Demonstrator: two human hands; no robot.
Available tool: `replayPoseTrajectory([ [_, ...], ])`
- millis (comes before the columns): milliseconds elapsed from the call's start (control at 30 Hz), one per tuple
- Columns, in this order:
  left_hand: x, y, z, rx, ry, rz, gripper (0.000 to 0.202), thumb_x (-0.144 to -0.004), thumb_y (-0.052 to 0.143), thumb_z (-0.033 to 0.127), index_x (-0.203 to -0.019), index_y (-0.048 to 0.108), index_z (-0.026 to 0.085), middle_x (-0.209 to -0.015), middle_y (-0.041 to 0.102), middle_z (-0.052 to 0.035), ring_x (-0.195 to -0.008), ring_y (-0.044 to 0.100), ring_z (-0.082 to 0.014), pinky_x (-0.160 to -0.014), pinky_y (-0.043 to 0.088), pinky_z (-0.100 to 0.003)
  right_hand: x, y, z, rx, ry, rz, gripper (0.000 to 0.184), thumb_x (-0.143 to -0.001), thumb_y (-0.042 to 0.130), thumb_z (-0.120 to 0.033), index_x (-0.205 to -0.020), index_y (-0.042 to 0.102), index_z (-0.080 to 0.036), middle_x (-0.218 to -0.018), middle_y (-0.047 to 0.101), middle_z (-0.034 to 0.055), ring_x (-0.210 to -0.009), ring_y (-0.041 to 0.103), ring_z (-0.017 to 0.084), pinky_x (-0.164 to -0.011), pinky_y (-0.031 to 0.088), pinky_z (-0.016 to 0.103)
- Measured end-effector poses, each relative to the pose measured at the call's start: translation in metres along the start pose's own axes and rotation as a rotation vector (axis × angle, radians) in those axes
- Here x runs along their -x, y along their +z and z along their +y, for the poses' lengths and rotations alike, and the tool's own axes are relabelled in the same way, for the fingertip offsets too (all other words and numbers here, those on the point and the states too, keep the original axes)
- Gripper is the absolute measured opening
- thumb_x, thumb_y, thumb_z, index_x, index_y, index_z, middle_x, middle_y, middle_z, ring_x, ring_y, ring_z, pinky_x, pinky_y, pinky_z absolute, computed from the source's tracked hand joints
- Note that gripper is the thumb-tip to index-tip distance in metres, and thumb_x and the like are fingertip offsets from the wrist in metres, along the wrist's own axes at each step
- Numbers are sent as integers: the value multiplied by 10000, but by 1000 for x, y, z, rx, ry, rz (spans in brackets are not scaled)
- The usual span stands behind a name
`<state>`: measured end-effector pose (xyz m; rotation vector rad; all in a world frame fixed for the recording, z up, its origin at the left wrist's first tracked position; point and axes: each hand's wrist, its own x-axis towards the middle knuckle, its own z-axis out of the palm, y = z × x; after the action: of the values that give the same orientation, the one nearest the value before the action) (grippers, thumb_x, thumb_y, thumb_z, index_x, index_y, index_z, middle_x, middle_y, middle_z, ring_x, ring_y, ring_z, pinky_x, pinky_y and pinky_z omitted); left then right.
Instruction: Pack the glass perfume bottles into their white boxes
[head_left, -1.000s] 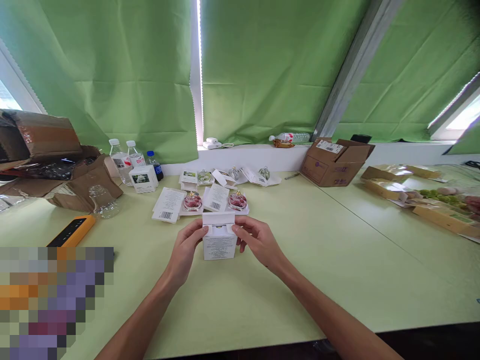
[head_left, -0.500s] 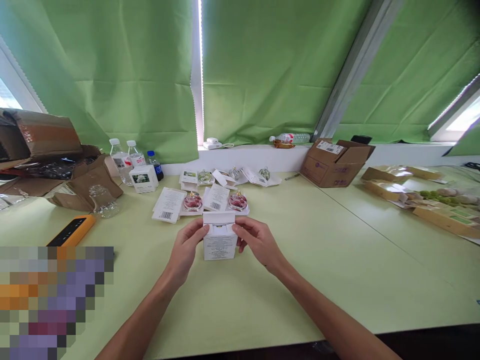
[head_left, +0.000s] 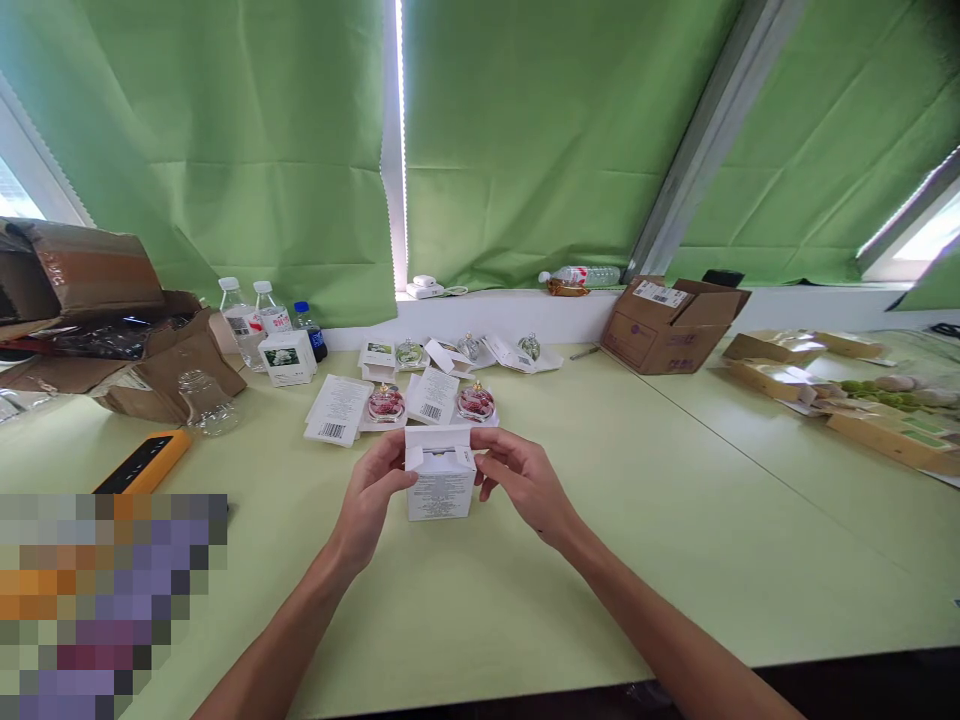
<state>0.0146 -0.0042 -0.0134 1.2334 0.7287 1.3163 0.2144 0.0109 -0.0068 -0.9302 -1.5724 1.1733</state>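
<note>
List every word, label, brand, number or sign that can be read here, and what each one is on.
No word, brand or number is legible.
Small print on the white box between the left hand and right hand: too small to read.
Barcode card: digits and print too small to read.
Shipping label on the cardboard box: too small to read.
Red label on the water bottle: too blurred to read.

On my feed the left hand and right hand are bare, slim and long-fingered, and behind each wrist the bare, unsleeved left forearm and right forearm run long and narrow toward the frame's lower edge.
</note>
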Motion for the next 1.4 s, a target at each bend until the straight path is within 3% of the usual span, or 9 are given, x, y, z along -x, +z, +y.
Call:
replayPoseTrajectory([
  [300,0,2,1,11,-13,0,351,-745,581,129,-1090,606,190,-1123,655,-56,-1041,569,-244,-827,417,-295,2,1,-3,-7,-35,-82,456,-732,541,-120,-1161,621,-254,-1173,585,61,-766,533,150,-538,552,266],
  [667,1,-4,-3,-80,-15,-25,328,-759,544,124,-1069,621,200,-1064,646,-39,-937,553,-195,-767,414,-262,4,2,2,83,-32,-114,472,-790,588,-149,-1245,566,-274,-988,590,42,-814,531,159,-578,573,267],
  [833,3,-4,-1,-77,-5,-107,304,-766,537,132,-1046,637,197,-1168,595,-60,-1010,544,-236,-814,423,-302,3,1,2,92,-62,-148,421,-803,589,-151,-1204,611,-279,-1082,604,47,-792,535,150,-576,571,265],
  [967,4,-1,1,-108,-2,-106,214,-853,529,250,-1014,659,194,-1198,581,-72,-1079,520,-252,-855,402,-307,2,1,2,100,-59,-145,404,-806,610,-174,-1196,620,-278,-1125,604,50,-789,533,151,-575,572,272],
  [1200,3,-1,2,-160,-27,-67,282,-918,461,356,-976,677,183,-1195,588,-79,-1080,527,-256,-852,388,-307,4,2,-2,93,-35,-166,374,-802,673,-326,-1171,628,-274,-1121,614,51,-765,554,145,-609,573,289],
  [1400,2,0,1,-222,-19,-46,295,-921,465,375,-960,694,194,-1174,598,-62,-1061,538,-233,-833,410,-287,2,4,0,65,-31,-121,310,-884,550,-407,-1133,650,-251,-1044,635,55,-698,561,129,-561,561,273],
])
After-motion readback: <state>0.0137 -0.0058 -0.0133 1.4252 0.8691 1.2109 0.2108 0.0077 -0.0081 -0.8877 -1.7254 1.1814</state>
